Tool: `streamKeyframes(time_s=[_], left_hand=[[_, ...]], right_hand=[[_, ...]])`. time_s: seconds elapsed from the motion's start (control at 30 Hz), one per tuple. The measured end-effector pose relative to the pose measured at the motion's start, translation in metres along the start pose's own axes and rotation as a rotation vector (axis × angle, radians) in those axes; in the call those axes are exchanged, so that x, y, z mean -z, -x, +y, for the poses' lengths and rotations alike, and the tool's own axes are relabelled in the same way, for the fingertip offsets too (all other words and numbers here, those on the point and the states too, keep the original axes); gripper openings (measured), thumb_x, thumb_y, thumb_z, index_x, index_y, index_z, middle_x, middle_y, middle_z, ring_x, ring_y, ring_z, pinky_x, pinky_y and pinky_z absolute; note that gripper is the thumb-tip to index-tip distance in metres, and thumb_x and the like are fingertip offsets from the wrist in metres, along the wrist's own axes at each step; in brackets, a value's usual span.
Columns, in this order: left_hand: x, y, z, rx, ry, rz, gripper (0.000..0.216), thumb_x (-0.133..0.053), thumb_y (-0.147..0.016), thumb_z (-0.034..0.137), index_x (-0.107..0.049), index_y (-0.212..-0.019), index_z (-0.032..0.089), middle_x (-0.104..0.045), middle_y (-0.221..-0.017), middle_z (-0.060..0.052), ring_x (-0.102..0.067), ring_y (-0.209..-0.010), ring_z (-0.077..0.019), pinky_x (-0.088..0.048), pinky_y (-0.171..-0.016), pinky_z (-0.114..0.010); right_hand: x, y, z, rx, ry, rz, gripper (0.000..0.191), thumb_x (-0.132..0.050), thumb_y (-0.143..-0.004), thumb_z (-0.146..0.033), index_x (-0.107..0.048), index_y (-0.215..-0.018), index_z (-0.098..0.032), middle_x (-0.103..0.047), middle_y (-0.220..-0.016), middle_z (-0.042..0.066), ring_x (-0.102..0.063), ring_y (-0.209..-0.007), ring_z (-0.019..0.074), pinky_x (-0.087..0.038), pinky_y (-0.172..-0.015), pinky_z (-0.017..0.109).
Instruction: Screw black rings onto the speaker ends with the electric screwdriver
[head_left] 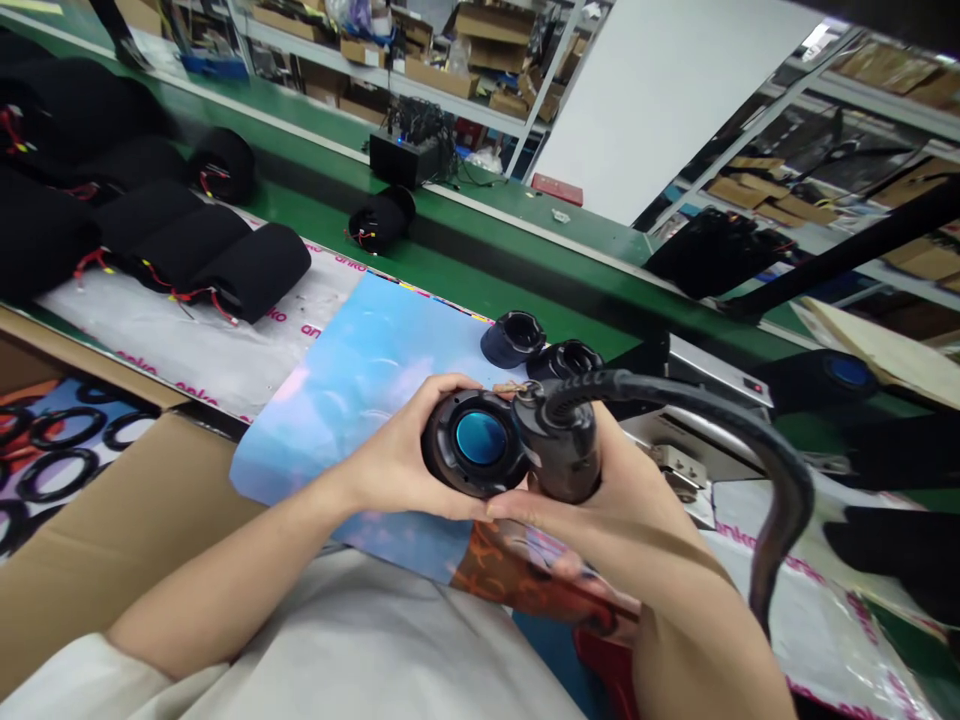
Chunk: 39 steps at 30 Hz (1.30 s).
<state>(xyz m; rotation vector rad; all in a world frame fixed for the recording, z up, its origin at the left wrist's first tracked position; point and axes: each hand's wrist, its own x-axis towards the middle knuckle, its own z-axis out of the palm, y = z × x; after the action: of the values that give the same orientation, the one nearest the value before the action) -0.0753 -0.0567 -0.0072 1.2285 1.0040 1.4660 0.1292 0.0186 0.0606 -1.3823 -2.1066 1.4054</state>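
Observation:
My left hand [409,455] is wrapped round a black cylindrical speaker [433,462], its round end with a shiny blue disc facing up. In my right hand [615,500] is a dark corded electric screwdriver [559,450], seen from its cable end beside the speaker. The right thumb reaches across to the speaker's near edge and meets the left fingertips. The screwdriver's tip is hidden below. A thick black cable curves from its top to the right. Just beyond the hands, two black ring-shaped parts [513,340] stand on the blue printed sheet [330,390].
Several black fabric-covered cylinders [255,270] with red and yellow wires lie at the left. A cardboard box [112,530] with black rings stands at the near left. Right of my hands is a metal device [712,375]. The green conveyor belt [457,285] runs behind, with shelves beyond.

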Motion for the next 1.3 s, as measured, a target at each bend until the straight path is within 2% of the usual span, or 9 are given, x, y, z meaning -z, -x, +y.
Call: streamKeyframes(time_s=[0.13, 0.27, 0.43, 0.6, 0.83, 1.03, 1.13, 1.23, 1.3], left_hand=[[0.001, 0.001, -0.004, -0.015, -0.025, -0.004, 0.095, -0.106, -0.054, 0.025, -0.055, -0.134, 0.028, -0.075, -0.130, -0.009, -0.074, -0.125, -0.0371, -0.056, -0.112, -0.053], [0.003, 0.001, -0.007, -0.021, -0.023, -0.015, 0.099, -0.107, -0.053, 0.026, -0.053, -0.135, 0.029, -0.073, -0.135, -0.010, -0.071, -0.129, -0.0373, -0.055, -0.113, -0.052], [0.004, 0.002, -0.013, -0.063, -0.036, -0.010, 0.103, -0.109, -0.052, 0.028, -0.051, -0.137, 0.031, -0.070, -0.139, -0.010, -0.069, -0.131, -0.0365, -0.056, -0.112, -0.050], [0.005, 0.002, -0.017, -0.114, -0.042, -0.010, 0.103, -0.109, -0.051, 0.028, -0.052, -0.137, 0.031, -0.069, -0.140, -0.009, -0.069, -0.131, -0.0367, -0.056, -0.112, -0.050], [-0.001, 0.003, -0.012, -0.106, 0.009, 0.008, 0.098, -0.107, -0.052, 0.022, -0.055, -0.135, 0.030, -0.073, -0.139, -0.010, -0.072, -0.129, -0.0375, -0.056, -0.113, -0.052], [-0.001, 0.004, -0.008, -0.023, -0.001, 0.010, 0.094, -0.104, -0.055, 0.022, -0.054, -0.135, 0.028, -0.074, -0.133, -0.009, -0.073, -0.124, -0.0354, -0.059, -0.109, -0.049], [-0.001, 0.005, -0.007, -0.018, -0.004, -0.010, 0.097, -0.105, -0.053, 0.022, -0.054, -0.135, 0.029, -0.073, -0.135, -0.010, -0.072, -0.125, -0.0359, -0.059, -0.109, -0.049], [0.000, 0.004, -0.007, -0.041, 0.048, -0.034, 0.099, -0.107, -0.053, 0.020, -0.053, -0.136, 0.030, -0.072, -0.140, -0.010, -0.071, -0.131, -0.0375, -0.056, -0.113, -0.052], [0.000, 0.003, -0.008, -0.041, 0.062, -0.032, 0.100, -0.107, -0.053, 0.020, -0.053, -0.136, 0.030, -0.072, -0.141, -0.010, -0.070, -0.132, -0.0379, -0.056, -0.115, -0.053]], right_hand=[[0.000, -0.002, -0.004, 0.024, -0.081, -0.019, 0.101, -0.104, -0.055, -0.057, -0.060, -0.143, -0.031, -0.074, -0.130, 0.008, -0.075, -0.112, 0.0338, -0.065, -0.093, 0.048], [0.001, -0.004, -0.008, 0.033, -0.021, 0.005, 0.094, -0.103, -0.057, -0.055, -0.065, -0.138, -0.027, -0.070, -0.140, 0.010, -0.065, -0.135, 0.0392, -0.062, -0.106, 0.053], [0.008, -0.007, -0.006, 0.117, -0.003, -0.063, 0.091, -0.101, -0.065, -0.055, -0.061, -0.143, -0.028, -0.071, -0.138, 0.009, -0.067, -0.135, 0.0348, -0.064, -0.107, 0.046], [0.016, -0.012, -0.014, 0.105, 0.058, -0.128, 0.083, -0.098, -0.066, -0.050, -0.065, -0.138, -0.028, -0.071, -0.138, 0.007, -0.071, -0.127, 0.0341, -0.067, -0.093, 0.040], [0.002, 0.008, -0.027, 0.062, 0.165, -0.023, 0.055, -0.090, -0.076, -0.043, -0.071, -0.126, -0.031, -0.075, -0.099, 0.004, -0.075, -0.093, 0.0286, -0.064, -0.071, 0.036], [-0.014, 0.017, -0.014, 0.092, 0.091, 0.074, 0.064, -0.090, -0.078, -0.048, -0.066, -0.135, -0.031, -0.075, -0.111, 0.007, -0.075, -0.108, 0.0327, -0.068, -0.090, 0.045], [-0.006, 0.012, -0.017, 0.131, 0.112, 0.004, 0.058, -0.091, -0.078, -0.045, -0.067, -0.129, -0.032, -0.075, -0.107, 0.006, -0.075, -0.111, 0.0331, -0.068, -0.093, 0.045], [0.009, 0.000, -0.026, 0.193, 0.162, -0.099, 0.042, -0.089, -0.079, -0.044, -0.067, -0.111, -0.028, -0.072, -0.091, 0.003, -0.076, -0.102, 0.0293, -0.068, -0.097, 0.044], [0.017, -0.007, -0.030, 0.242, 0.174, -0.167, 0.041, -0.088, -0.078, -0.047, -0.064, -0.102, -0.024, -0.069, -0.084, 0.002, -0.075, -0.096, 0.0271, -0.068, -0.097, 0.042]])
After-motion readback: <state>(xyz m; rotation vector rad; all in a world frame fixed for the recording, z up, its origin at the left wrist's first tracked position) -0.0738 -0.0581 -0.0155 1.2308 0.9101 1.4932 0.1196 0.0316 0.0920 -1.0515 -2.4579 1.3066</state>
